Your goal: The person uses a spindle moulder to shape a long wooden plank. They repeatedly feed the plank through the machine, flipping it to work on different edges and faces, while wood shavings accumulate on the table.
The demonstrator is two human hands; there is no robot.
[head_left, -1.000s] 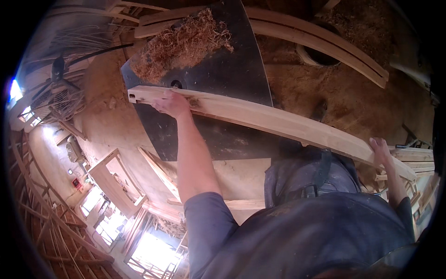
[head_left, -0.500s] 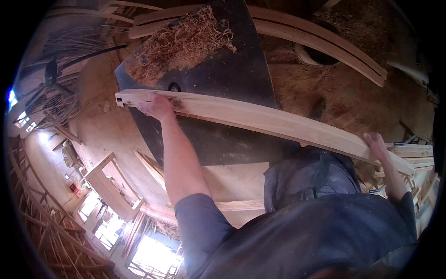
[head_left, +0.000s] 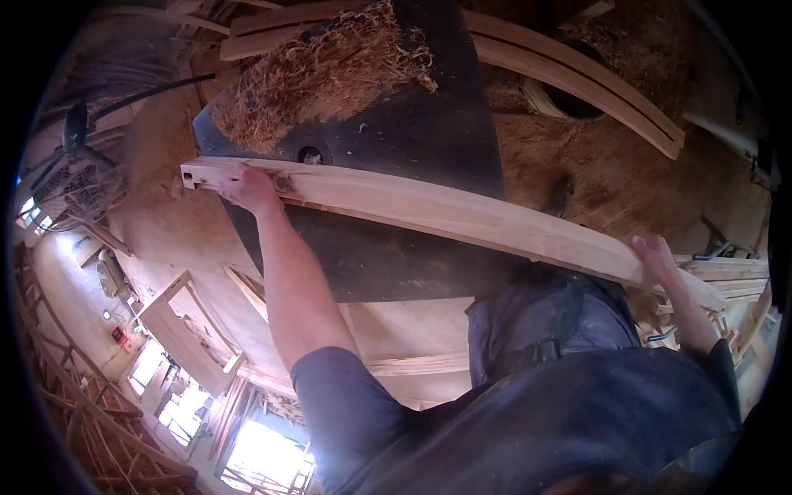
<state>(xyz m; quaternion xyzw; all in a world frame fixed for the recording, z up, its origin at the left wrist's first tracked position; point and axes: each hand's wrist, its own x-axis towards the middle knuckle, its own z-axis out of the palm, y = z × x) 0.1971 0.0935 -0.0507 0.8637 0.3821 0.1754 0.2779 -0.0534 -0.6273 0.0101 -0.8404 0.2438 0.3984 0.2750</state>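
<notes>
A long pale wooden beam [head_left: 429, 205] lies slantwise across a dark flat machine table [head_left: 371, 256]. Near the beam's left end, which has a small slot cut in it, my left hand [head_left: 252, 191] is closed over the wood beside a dark knot. My right hand [head_left: 654, 254] grips the beam toward its other end, past the table's right edge and in front of my body. Just behind the beam, a round recess [head_left: 312, 155] with a fitting in it shows in the tabletop. The undersides of both hands are hidden.
A heap of wood shavings [head_left: 318, 82] covers the far left of the tabletop. Long boards [head_left: 577, 70] extend behind it. More timber [head_left: 726, 271] is stacked at my right. A fan [head_left: 78, 157] stands at the left, and a wooden frame [head_left: 186, 326] lies farther down.
The beam has slid a little to the left across the table, with both hands moving along on it. The whole view has also shifted slightly.
</notes>
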